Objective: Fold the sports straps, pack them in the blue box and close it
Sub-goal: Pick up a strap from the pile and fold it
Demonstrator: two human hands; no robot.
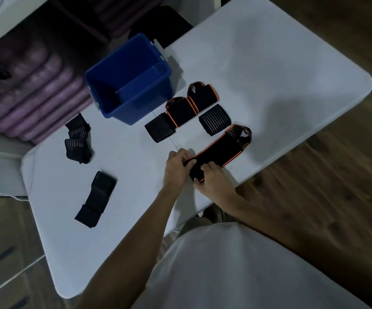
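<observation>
A long black strap with orange edging [223, 148] lies on the white table [269, 63]. My left hand [177, 165] and my right hand [211, 178] both grip its near end, which is partly folded over. Beyond it lie several folded straps: two orange-edged ones [181, 111] [202, 94] and two ribbed black ones [159, 128] [215, 119]. Two unfolded black straps rest at the left, one crumpled [78, 139] and one stretched out [97, 198]. The blue box [136, 108] stands open at the table's far edge and looks empty inside.
A purple ribbed cushion or mat stack [35, 92] sits past the table's left side. Wooden floor [336, 175] shows to the right. A white latch [158, 46] is on the box's far rim. No lid is visible.
</observation>
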